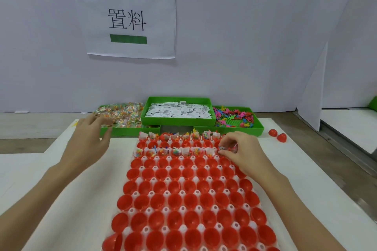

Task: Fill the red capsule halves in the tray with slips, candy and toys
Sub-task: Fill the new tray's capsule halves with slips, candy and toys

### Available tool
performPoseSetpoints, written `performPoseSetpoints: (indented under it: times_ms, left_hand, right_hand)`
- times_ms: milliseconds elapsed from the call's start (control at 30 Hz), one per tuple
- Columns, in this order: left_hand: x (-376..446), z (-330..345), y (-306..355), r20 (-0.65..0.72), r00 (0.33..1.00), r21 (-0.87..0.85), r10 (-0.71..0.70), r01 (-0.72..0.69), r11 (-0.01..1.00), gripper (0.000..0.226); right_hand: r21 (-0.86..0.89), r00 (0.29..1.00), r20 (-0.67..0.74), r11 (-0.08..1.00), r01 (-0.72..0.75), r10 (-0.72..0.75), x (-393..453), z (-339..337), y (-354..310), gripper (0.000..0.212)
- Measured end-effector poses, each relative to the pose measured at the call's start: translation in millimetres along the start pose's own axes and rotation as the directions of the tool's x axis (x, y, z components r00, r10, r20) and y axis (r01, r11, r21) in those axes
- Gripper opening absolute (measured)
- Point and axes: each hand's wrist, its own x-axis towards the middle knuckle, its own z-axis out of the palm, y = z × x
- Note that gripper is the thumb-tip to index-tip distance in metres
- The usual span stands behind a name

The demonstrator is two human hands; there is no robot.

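Note:
A white tray of red capsule halves lies in front of me. Its far rows hold white slips, candy and toys; the nearer rows are bare. My right hand hovers over the far right end of the tray and pinches a small clear candy packet above a capsule half. My left hand reaches out with fingers spread, its fingertips at the near left edge of the green bin of candy packets. A green bin of white slips and a green bin of coloured toys stand behind the tray.
Two loose red capsule halves lie on the white mat to the right of the toy bin. One red half sits tipped at the tray's near left corner. A white wall with a paper sign stands behind the bins.

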Motion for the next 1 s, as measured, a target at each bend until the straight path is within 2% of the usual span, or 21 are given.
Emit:
performPoseSetpoints:
  times_ms: [133,233,333,433,733,767,900,1000]
  left_hand:
    - [-4,2,-2,0.01,0.999,-0.011,-0.037,0.037,0.999,0.023]
    - [-10,4,-6,0.073,0.995,0.016,-0.069,0.068,0.998,0.032]
    - [-15,6,-7,0.133,0.988,0.059,-0.078,0.071,0.996,0.043]
    - [-19,9,-9,0.164,0.983,0.082,-0.081,0.068,0.994,0.043]
    - [-26,19,-20,0.161,0.984,0.086,-0.071,0.058,0.995,0.044]
    - [-24,18,-20,0.153,0.985,0.088,-0.082,0.069,0.994,0.044]
    - [-8,16,-13,0.071,0.993,0.108,-0.09,0.082,0.991,0.038]
    - [20,14,-10,0.055,0.997,0.146,-0.049,0.04,0.988,0.032]
  right_hand:
    - [0.024,0.998,0.043,0.998,-0.052,0.051,7,0,0,0.022]
    - [0.067,0.999,0.036,0.997,-0.03,0.028,7,-2,4,0.027]
    - [0.042,0.999,0.05,0.999,0.01,-0.013,6,-5,5,0.016]
    - [0.013,0.994,0.105,1.0,0.0,-0.001,8,-9,6,0.004]
    - [-0.138,0.992,0.128,0.99,0.016,0.002,8,-6,1,0.006]
    - [-0.128,0.993,0.116,0.992,0.019,-0.004,6,-6,0,0.003]
    - [0.038,0.998,0.056,0.999,0.01,-0.012,1,-7,4,0.018]
    - [0.123,1.0,-0.012,0.992,0.001,0.0,0,-7,7,0.015]
